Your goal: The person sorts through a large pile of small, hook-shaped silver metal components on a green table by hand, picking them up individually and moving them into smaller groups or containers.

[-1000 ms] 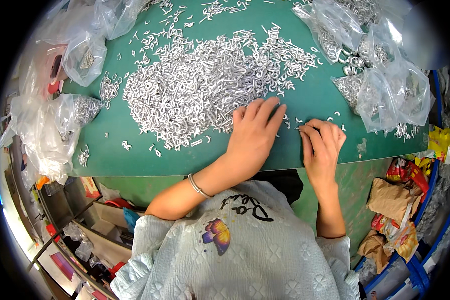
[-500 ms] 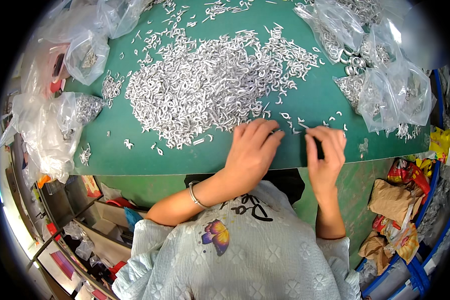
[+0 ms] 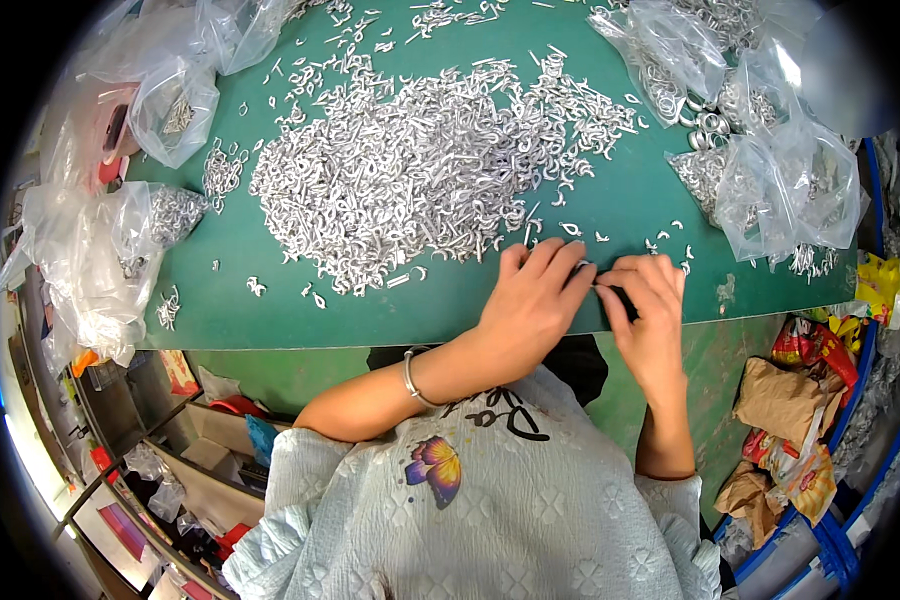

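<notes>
A wide pile of small silvery metal pieces (image 3: 400, 170), some curved, some straight, some looped, covers the middle of the green table. My left hand (image 3: 535, 295) is closed over the table at the pile's lower right, its fingers bent. Close beside it, my right hand (image 3: 650, 305) has thumb and fingers pinched, the tips almost meeting those of the left. What either hand holds is too small and too covered to make out. Just beyond the fingers lie a small looped piece (image 3: 570, 229) and a few loose curved pieces (image 3: 660, 240).
Clear plastic bags (image 3: 770, 190) of metal parts stand at the right, with metal rings (image 3: 708, 128) among them. More plastic bags (image 3: 90, 270) crowd the left edge. A small heap of links (image 3: 223, 172) lies left of the pile. Shelves with brown paper (image 3: 785, 400) are at lower right.
My left hand has shifted right, away from the pile's edge. My right hand has moved a little left, so the fingertips of both hands have come together. The pile looks unchanged.
</notes>
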### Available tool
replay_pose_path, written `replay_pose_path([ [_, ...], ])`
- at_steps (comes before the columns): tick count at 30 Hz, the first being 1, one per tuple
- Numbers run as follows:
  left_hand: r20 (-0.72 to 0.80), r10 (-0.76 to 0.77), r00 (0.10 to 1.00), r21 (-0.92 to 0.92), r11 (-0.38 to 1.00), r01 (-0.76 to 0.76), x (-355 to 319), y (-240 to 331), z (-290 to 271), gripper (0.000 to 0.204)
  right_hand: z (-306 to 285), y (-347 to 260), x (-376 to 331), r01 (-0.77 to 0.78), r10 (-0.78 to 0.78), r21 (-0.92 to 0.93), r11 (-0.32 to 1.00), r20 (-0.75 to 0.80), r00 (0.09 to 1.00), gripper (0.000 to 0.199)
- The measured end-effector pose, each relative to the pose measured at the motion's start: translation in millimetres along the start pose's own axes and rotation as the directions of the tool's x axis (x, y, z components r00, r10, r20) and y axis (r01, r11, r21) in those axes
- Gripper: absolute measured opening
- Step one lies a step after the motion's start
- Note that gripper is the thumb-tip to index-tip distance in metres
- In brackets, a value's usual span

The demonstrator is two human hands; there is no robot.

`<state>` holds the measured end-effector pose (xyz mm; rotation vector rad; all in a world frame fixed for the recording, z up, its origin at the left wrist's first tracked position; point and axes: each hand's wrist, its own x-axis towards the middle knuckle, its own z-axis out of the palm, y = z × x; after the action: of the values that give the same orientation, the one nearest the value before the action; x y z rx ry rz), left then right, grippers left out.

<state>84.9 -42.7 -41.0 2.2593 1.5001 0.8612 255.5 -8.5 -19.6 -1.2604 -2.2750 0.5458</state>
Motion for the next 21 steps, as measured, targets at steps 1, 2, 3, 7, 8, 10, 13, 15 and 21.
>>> replay_pose_path([
  [1,-0.001,-0.013,1.000,-0.018,1.000,0.013,-4.6,-3.5,-0.1,0.034,-1.0,3.4,-0.1,-0.027,0.027,-0.013,1.000,-0.050,0.998,0.014],
  [2,-0.001,-0.027,1.000,-0.035,0.999,0.027,-7.3,-6.0,-1.1,0.034,-0.4,7.6,0.5,-0.054,0.052,-0.023,0.998,-0.101,0.994,0.014],
  [3,-0.018,-0.027,0.999,-0.054,0.998,0.026,-8.3,-7.7,-2.3,0.032,1.9,10.1,0.7,-0.087,0.082,-0.027,0.996,-0.152,0.985,0.014],
  [7,-0.003,-0.014,1.000,-0.025,1.000,0.014,-12.4,-14.1,-5.4,0.031,17.9,-1.3,23.1,0.012,-0.018,-0.054,0.998,-0.109,0.994,0.016],
  [8,-0.005,-0.007,1.000,-0.024,1.000,0.007,-13.3,-13.4,-7.8,0.031,18.8,1.2,21.2,0.017,-0.023,-0.055,0.998,-0.104,0.994,0.018],
  [10,-0.021,-0.026,0.999,-0.031,0.999,0.025,-14.7,-11.6,-12.2,0.031,18.4,10.3,15.0,0.036,-0.041,-0.055,0.998,-0.087,0.995,0.020],
  [13,-0.036,-0.071,0.997,-0.045,0.997,0.070,-15.6,-10.4,-14.6,0.031,14.1,13.6,10.1,0.008,-0.024,-0.093,0.996,-0.174,0.984,0.023],
  [15,-0.029,-0.083,0.996,-0.043,0.996,0.082,-17.6,-10.9,-13.2,0.031,15.2,6.8,13.1,0.028,-0.036,-0.040,0.999,-0.215,0.976,0.023],
  [21,0.003,-0.051,0.999,-0.089,0.995,0.051,-22.0,-17.4,-15.2,0.032,15.6,11.3,17.0,-0.013,-0.030,-0.220,0.975,-0.189,0.982,0.015],
])
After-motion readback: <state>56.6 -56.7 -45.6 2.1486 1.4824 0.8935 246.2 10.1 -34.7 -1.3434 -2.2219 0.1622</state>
